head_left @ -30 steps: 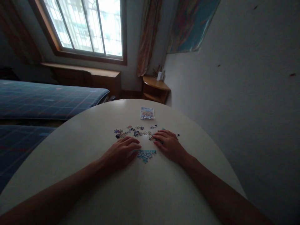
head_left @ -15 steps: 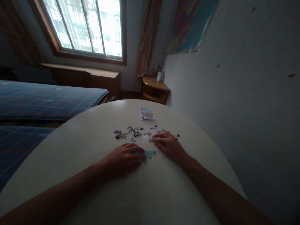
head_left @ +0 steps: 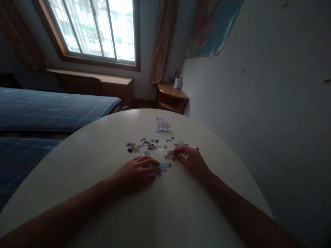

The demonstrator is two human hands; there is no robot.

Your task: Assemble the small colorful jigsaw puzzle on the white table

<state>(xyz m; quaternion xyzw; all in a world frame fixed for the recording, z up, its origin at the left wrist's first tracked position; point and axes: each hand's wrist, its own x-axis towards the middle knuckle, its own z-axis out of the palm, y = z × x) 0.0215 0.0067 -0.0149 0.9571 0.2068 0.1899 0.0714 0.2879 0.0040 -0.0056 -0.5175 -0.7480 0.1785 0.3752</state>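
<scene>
My left hand (head_left: 136, 172) lies flat on the round white table (head_left: 108, 144), fingers stretched out, its fingertips resting on a small joined patch of light-blue puzzle pieces (head_left: 164, 167). My right hand (head_left: 192, 160) rests just to the right of that patch, fingers curled in a pinch among loose pieces; what it grips is too small to make out. Several loose puzzle pieces (head_left: 151, 145) are scattered in a band beyond both hands.
A small printed picture card (head_left: 162, 124) lies farther back on the table. A bed with blue checked cover (head_left: 51, 108) stands to the left, a wooden corner shelf (head_left: 172, 96) behind the table, a wall close on the right.
My left hand slid right onto the blue joined patch, covering part of it. My right hand went from lying flat on the loose pieces to a curled pinch.
</scene>
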